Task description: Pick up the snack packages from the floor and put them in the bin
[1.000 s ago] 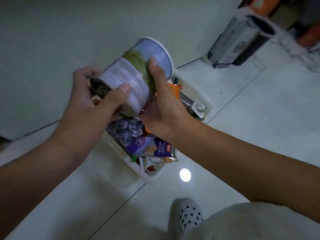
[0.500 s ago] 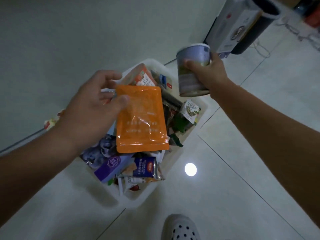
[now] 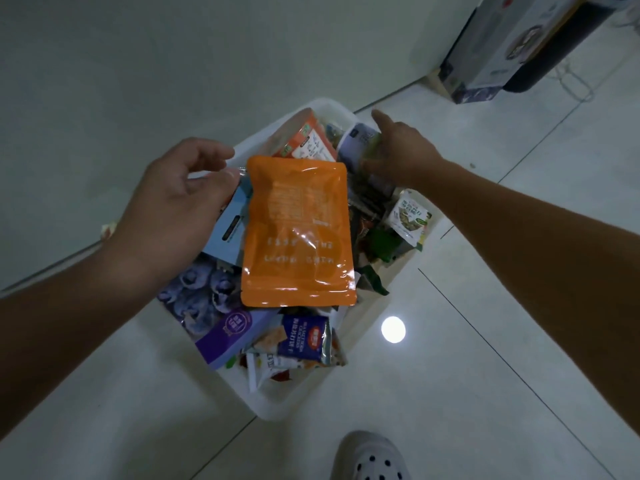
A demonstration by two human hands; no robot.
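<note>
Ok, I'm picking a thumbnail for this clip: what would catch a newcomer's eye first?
The glossy orange pouch, dead centre over the pile in the white bin, beside the left hand. Then the purple blueberry bag at the bin's left, and the right hand on a pale tub at its far end.

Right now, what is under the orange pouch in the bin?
Sticking out beneath the orange pouch: a light blue packet, a purple blueberry bag and dark green wrappers, all inside the white bin. Whatever lies directly under its middle is covered.
</note>
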